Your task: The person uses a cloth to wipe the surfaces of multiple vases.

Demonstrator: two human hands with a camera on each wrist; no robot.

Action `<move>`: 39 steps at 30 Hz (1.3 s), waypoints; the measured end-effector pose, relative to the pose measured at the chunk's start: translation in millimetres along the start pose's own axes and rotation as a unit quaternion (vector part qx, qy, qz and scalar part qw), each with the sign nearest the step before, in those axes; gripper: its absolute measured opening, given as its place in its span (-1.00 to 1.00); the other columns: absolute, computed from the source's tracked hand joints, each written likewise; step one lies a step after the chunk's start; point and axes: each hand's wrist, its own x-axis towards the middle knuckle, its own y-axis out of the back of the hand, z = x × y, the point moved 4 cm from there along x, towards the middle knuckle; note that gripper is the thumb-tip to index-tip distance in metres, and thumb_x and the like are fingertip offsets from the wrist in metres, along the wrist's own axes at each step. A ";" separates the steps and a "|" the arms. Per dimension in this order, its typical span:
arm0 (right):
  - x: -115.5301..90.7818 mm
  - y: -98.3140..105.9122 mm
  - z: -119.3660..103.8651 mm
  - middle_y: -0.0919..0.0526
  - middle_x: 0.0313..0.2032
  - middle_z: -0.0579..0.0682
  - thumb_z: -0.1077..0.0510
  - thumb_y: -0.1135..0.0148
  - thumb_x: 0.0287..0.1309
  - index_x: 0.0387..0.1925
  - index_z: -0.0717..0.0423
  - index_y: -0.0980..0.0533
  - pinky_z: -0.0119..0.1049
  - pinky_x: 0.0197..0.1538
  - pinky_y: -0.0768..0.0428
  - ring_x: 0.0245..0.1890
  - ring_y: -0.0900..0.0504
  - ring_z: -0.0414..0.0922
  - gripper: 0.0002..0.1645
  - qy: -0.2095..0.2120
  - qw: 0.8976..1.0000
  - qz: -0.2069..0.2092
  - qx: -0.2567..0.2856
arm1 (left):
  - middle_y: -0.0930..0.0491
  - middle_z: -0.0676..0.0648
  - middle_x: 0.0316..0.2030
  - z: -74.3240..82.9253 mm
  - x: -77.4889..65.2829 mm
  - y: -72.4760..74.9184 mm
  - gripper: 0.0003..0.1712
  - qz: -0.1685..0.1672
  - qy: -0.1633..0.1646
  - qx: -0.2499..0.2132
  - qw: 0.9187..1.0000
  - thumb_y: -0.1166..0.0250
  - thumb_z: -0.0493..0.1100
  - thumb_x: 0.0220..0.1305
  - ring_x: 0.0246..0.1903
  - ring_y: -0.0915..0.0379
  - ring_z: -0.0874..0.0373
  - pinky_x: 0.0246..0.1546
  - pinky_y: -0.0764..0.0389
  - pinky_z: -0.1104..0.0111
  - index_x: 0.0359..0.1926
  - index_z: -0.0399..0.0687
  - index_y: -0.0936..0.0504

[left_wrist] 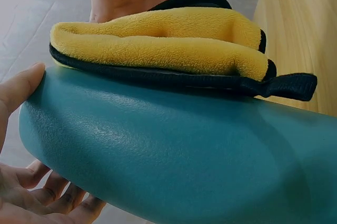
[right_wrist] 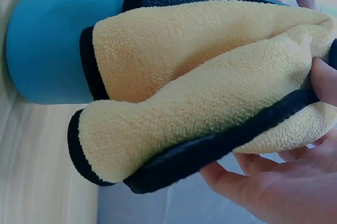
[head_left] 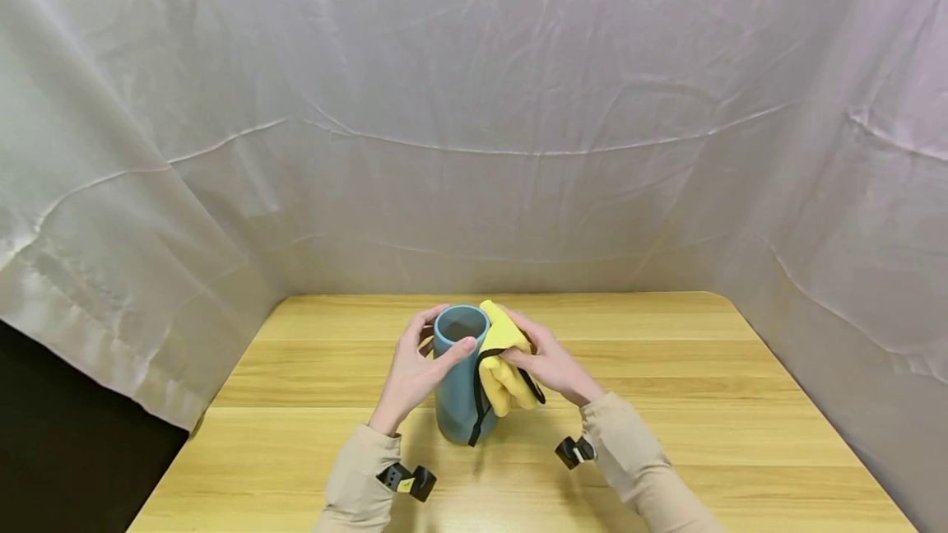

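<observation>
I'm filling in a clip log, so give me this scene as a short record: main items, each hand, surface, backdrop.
Container: blue vase, upright, open top
Cloth: yellow cloth with black edging, bunched, against the vase's side
Left hand: left hand holds the vase near its rim
Right hand: right hand grips the cloth
Sleeves: beige sleeves
Surface: light wood table
Backdrop: pale hanging fabric
Vase contents: cannot tell
</observation>
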 end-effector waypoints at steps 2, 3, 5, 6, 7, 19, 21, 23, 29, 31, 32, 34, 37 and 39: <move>0.0 0.4 -1.6 -0.42 0.34 0.33 0.35 -0.17 0.31 0.51 0.21 -0.18 -0.46 0.16 -0.50 0.09 -0.48 -0.22 -0.22 0.000 1.000 0.000 -0.001 | -0.55 -0.11 0.15 0.1 0.0 -0.1 -0.31 0.000 0.001 0.001 1.000 -0.52 -0.05 0.14 0.11 -0.45 -0.01 0.26 -0.47 0.03 0.28 0.02 -0.50; -0.1 0.5 -1.9 -0.42 0.34 0.33 0.35 -0.17 0.30 0.51 0.21 -0.18 -0.46 0.16 -0.50 0.09 -0.48 -0.23 -0.22 0.000 1.000 0.000 -0.002 | -0.55 -0.10 0.15 0.1 0.0 -0.1 -0.31 0.000 0.002 0.001 1.000 -0.52 -0.05 0.13 0.11 -0.46 -0.01 0.26 -0.47 0.03 0.28 0.02 -0.50; 0.0 0.5 -2.0 -0.42 0.34 0.33 0.35 -0.18 0.31 0.51 0.21 -0.18 -0.45 0.16 -0.50 0.08 -0.49 -0.24 -0.22 0.000 1.000 -0.001 -0.001 | -0.55 -0.10 0.15 0.6 0.1 -0.1 -0.32 0.000 0.001 0.001 1.000 -0.52 -0.05 0.14 0.11 -0.46 -0.01 0.26 -0.48 0.02 0.27 0.02 -0.50; -0.1 0.2 -2.0 -0.43 0.34 0.32 0.35 -0.17 0.31 0.51 0.20 -0.18 -0.44 0.15 -0.51 0.08 -0.49 -0.23 -0.22 -0.002 1.000 -0.001 0.001 | -0.55 -0.11 0.15 0.8 0.2 -0.1 -0.32 0.000 0.000 0.002 1.000 -0.52 -0.05 0.14 0.11 -0.46 -0.01 0.26 -0.48 0.02 0.28 0.02 -0.50; -0.1 0.1 -1.8 -0.43 0.33 0.31 0.34 -0.17 0.31 0.51 0.18 -0.19 -0.44 0.15 -0.52 0.07 -0.50 -0.23 -0.22 -0.004 1.000 -0.001 0.000 | -0.55 -0.10 0.15 0.9 0.3 -0.1 -0.31 0.001 0.001 0.002 1.000 -0.52 -0.05 0.14 0.11 -0.45 -0.01 0.27 -0.48 0.01 0.28 0.02 -0.50; -7.6 -4.6 20.1 -0.50 0.27 0.24 0.35 -0.18 0.26 0.50 0.11 -0.24 -0.26 0.16 -0.54 0.07 -0.50 -0.08 -0.21 -0.041 0.999 -0.011 -0.010 | -0.55 -0.10 0.15 1.5 0.3 0.0 -0.29 0.003 0.002 -0.002 1.000 -0.53 -0.05 0.11 0.12 -0.46 -0.01 0.28 -0.48 -0.03 0.28 0.02 -0.50; -10.8 -6.2 28.8 -0.51 0.25 0.25 0.33 -0.20 0.27 0.50 0.12 -0.23 -0.24 0.17 -0.53 0.06 -0.51 -0.09 -0.22 -0.053 0.998 -0.013 -0.010 | -0.55 -0.10 0.16 1.8 0.4 -0.1 -0.29 0.002 0.000 -0.001 1.000 -0.53 -0.05 0.11 0.12 -0.46 -0.01 0.28 -0.48 -0.03 0.28 0.02 -0.50; -14.0 -7.7 37.2 -0.52 0.24 0.24 0.31 -0.21 0.27 0.50 0.11 -0.23 -0.25 0.18 -0.52 0.06 -0.52 -0.10 -0.21 -0.063 0.998 -0.017 -0.013 | -0.55 -0.10 0.16 2.4 0.4 -0.2 -0.29 0.002 -0.002 -0.001 1.000 -0.54 -0.05 0.11 0.12 -0.46 0.00 0.28 -0.48 -0.02 0.28 0.02 -0.50; -21.3 -12.4 52.7 -0.52 0.27 0.25 0.29 -0.24 0.27 0.49 0.15 -0.24 -0.26 0.21 -0.52 0.12 -0.53 -0.07 -0.22 -0.077 0.997 -0.029 -0.009 | -0.55 -0.12 0.16 2.4 1.0 -0.2 -0.29 0.003 -0.005 0.001 1.000 -0.53 -0.06 0.12 0.12 -0.46 -0.03 0.29 -0.48 -0.05 0.28 0.00 -0.49; -23.0 -13.4 54.7 -0.50 0.29 0.25 0.28 -0.24 0.29 0.49 0.16 -0.24 -0.20 0.24 -0.50 0.14 -0.52 -0.05 -0.23 -0.082 0.996 -0.030 -0.005 | -0.55 -0.11 0.16 2.4 1.3 -0.2 -0.29 0.004 -0.005 0.002 1.000 -0.53 -0.06 0.12 0.12 -0.46 -0.02 0.29 -0.48 -0.04 0.28 0.01 -0.49; -23.6 -13.8 55.6 -0.50 0.29 0.25 0.27 -0.23 0.30 0.49 0.15 -0.23 -0.18 0.25 -0.49 0.15 -0.51 -0.04 -0.23 -0.084 0.996 -0.031 -0.006 | -0.55 -0.10 0.16 2.3 1.4 -0.3 -0.29 0.005 -0.004 0.003 1.000 -0.53 -0.06 0.12 0.12 -0.46 -0.01 0.30 -0.48 -0.03 0.28 0.01 -0.50; -24.3 -14.2 57.0 -0.50 0.28 0.25 0.26 -0.23 0.30 0.50 0.15 -0.22 -0.15 0.26 -0.47 0.15 -0.51 -0.05 -0.23 -0.083 0.996 -0.031 -0.008 | -0.55 -0.10 0.16 2.2 1.6 -0.3 -0.29 0.005 -0.003 0.005 1.000 -0.54 -0.05 0.12 0.12 -0.46 -0.01 0.29 -0.48 -0.03 0.28 0.02 -0.50; -24.3 -14.3 57.9 -0.51 0.28 0.24 0.26 -0.22 0.30 0.50 0.14 -0.23 -0.19 0.26 -0.48 0.13 -0.52 -0.08 -0.23 -0.082 0.996 -0.029 -0.011 | -0.55 -0.10 0.16 2.2 1.6 -0.3 -0.29 0.005 -0.003 0.005 1.000 -0.54 -0.05 0.11 0.12 -0.46 -0.01 0.28 -0.49 -0.03 0.28 0.02 -0.50; -23.9 -14.4 58.1 -0.51 0.27 0.23 0.27 -0.23 0.30 0.49 0.14 -0.23 -0.20 0.25 -0.48 0.13 -0.52 -0.09 -0.23 -0.080 0.996 -0.030 -0.011 | -0.55 -0.10 0.16 2.6 1.5 -0.1 -0.28 0.005 -0.004 0.006 1.000 -0.54 -0.05 0.11 0.12 -0.46 -0.02 0.28 -0.49 -0.03 0.28 0.02 -0.50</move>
